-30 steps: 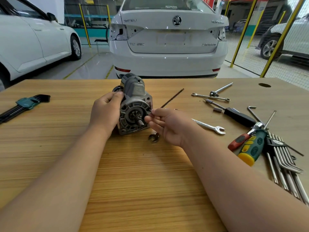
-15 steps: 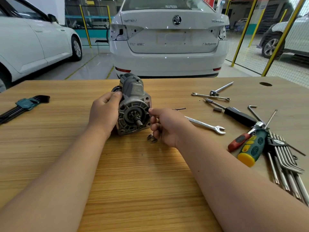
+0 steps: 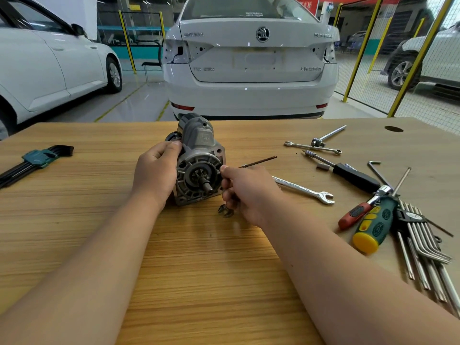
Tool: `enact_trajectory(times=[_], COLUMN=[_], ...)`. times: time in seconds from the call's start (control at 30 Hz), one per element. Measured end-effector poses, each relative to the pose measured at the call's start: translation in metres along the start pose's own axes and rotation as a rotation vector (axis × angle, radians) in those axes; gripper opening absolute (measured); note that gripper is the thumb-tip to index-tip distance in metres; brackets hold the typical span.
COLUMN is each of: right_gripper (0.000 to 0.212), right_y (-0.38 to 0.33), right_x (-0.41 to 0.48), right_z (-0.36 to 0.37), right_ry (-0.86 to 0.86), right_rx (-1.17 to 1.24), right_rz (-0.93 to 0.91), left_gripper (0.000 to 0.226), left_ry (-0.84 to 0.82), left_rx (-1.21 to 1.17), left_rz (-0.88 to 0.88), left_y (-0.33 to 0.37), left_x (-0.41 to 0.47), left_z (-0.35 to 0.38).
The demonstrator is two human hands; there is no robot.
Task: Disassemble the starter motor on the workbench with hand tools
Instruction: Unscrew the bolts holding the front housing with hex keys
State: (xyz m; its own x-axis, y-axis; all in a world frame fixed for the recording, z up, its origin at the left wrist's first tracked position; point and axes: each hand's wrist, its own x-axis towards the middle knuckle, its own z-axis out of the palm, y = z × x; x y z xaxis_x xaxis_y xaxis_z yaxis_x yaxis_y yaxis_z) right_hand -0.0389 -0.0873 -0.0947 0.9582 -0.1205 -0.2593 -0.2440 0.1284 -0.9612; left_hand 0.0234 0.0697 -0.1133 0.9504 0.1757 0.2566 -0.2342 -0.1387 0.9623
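Two closed grips | left hand (image 3: pixel 154 171): starter motor (image 3: pixel 199 168) | right hand (image 3: pixel 250 192): rod (image 3: pixel 260 161)

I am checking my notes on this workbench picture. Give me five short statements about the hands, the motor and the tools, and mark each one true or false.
1. The left hand grips the starter motor. True.
2. The right hand holds the green-and-yellow screwdriver. False: the screwdriver lies on the workbench, and this hand pinches a thin dark rod.
3. A hex key set lies far to the left of the motor. True.
4. The motor's shaft end points away from the person. False: it faces the camera.
5. A silver wrench lies on the bench to the right of the right hand. True.
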Motion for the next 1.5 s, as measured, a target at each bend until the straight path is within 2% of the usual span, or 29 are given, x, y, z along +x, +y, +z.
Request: enact_trajectory(times=[0.1, 0.2, 0.4, 0.63, 0.73, 0.83, 1.0, 1.07, 1.33, 1.5], right_gripper=[0.024, 0.021, 0.016, 0.015, 0.015, 0.019, 0.022, 0.018, 0.004, 0.009], right_y=[0.001, 0.000, -0.003, -0.001, -0.001, -0.001, -0.005, -0.007, -0.007, -0.008], right_x=[0.000, -0.001, -0.002, 0.003, 0.002, 0.001, 0.000, 0.000, 0.001, -0.002], right_z=[-0.001, 0.001, 0.003, 0.003, 0.005, 0.003, -0.004, -0.003, -0.004, -0.004], right_ry=[0.044, 0.054, 0.011, -0.068, -0.071, 0.011, 0.177, 0.217, 0.258, 0.188], right_rx=[-0.082, -0.068, 0.074, 0.276, 0.321, 0.090, -0.738, -0.976, -1.232, -1.244], right_rz=[-0.075, -0.054, 0.026, 0.221, 0.215, 0.044, -0.493, -0.664, -0.892, -0.970], left_gripper=[0.022, 0.020, 0.022, 0.023, 0.023, 0.023, 0.026, 0.025, 0.025, 0.025], left_ry=[0.007, 0.004, -0.001, 0.009, 0.018, 0.012, 0.015, 0.013, 0.005, 0.000], left_rx=[0.007, 0.015, 0.034, 0.041, 0.047, 0.060, 0.099, 0.111, 0.125, 0.128], left_rz=[0.007, 0.008, 0.022, 0.025, 0.023, 0.027, 0.042, 0.042, 0.049, 0.054], left_y=[0.000, 0.000, 0.001, 0.001, 0.003, 0.004, 0.007, 0.008, 0.005, 0.006], left_x=[0.000, 0.000, 0.000, 0.000, -0.001, -0.003, -0.008, -0.008, -0.008, -0.008], left_z=[0.000, 0.000, 0.000, 0.001, 0.002, 0.002, 0.003, 0.004, 0.003, 0.002])
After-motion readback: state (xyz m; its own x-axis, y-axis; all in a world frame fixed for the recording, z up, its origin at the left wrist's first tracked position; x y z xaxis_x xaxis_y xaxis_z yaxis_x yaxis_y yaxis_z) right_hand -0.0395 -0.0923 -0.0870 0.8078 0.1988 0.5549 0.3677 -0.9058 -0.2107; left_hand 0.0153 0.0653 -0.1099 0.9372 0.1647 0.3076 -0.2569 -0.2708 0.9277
